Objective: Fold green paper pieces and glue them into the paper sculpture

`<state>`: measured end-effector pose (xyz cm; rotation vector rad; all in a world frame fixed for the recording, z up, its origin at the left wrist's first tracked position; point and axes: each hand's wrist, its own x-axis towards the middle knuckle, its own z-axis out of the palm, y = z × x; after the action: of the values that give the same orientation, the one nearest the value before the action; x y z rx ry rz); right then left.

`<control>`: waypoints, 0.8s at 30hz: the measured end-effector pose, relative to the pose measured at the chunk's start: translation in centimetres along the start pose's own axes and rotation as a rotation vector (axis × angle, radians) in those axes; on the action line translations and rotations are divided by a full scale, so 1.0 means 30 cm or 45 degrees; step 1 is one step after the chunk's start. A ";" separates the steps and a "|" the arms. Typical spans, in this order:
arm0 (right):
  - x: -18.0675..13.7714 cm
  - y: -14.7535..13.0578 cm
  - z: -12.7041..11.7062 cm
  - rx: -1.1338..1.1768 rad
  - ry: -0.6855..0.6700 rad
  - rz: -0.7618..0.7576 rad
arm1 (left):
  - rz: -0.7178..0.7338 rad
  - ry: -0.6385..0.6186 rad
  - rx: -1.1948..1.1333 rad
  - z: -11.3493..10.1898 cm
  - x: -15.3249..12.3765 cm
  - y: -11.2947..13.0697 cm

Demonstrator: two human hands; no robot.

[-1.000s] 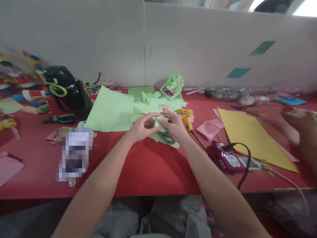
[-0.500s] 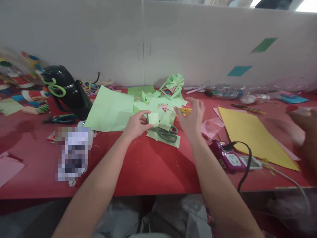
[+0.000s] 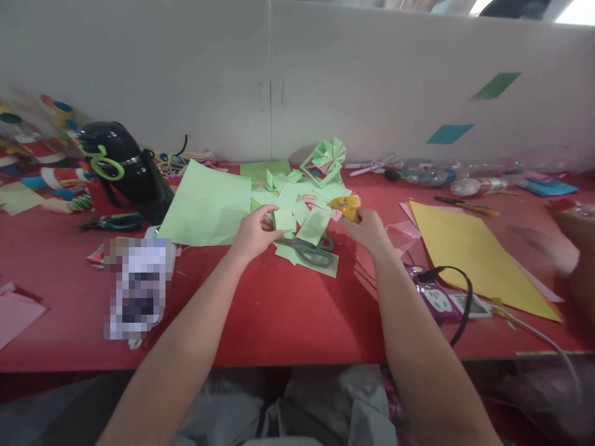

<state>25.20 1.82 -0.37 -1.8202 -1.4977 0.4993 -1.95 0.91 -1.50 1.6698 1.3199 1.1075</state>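
My left hand (image 3: pixel 253 233) pinches a small folded light-green paper piece (image 3: pixel 284 220) at the middle of the red table (image 3: pixel 279 310). My right hand (image 3: pixel 369 230) is closed around a yellow glue gun (image 3: pixel 348 206), lifted just right of the green scraps. Grey-handled scissors (image 3: pixel 309 249) lie on a green scrap between my hands. More folded green pieces and a green paper model (image 3: pixel 328 158) sit behind them near the wall.
A large green sheet (image 3: pixel 207 204) lies left of my hands, a yellow sheet (image 3: pixel 478 257) to the right. A purple power strip (image 3: pixel 434 297) with a black cable sits near the front edge. A black helmet-like object (image 3: pixel 123 167) stands at left. Another person's hand (image 3: pixel 574 241) shows at far right.
My right hand let go of the green piece, swung right and closed on the yellow glue gun, lifting it. My left hand stayed, still holding the folded green piece.
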 end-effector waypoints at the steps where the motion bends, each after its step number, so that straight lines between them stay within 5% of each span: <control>1: -0.009 -0.016 0.002 0.111 0.004 -0.034 | 0.001 0.004 -0.006 0.000 0.001 -0.002; 9: -0.088 -0.115 0.039 0.406 -0.387 -0.178 | -0.066 0.029 -0.017 0.004 0.006 -0.002; 24: -0.114 -0.132 0.078 0.388 -0.454 -0.216 | -0.058 0.004 -0.048 0.009 0.001 0.016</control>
<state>20.03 -0.52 0.45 -1.4048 -1.6842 0.9495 -1.54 0.82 -1.16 1.6039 1.3248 1.1024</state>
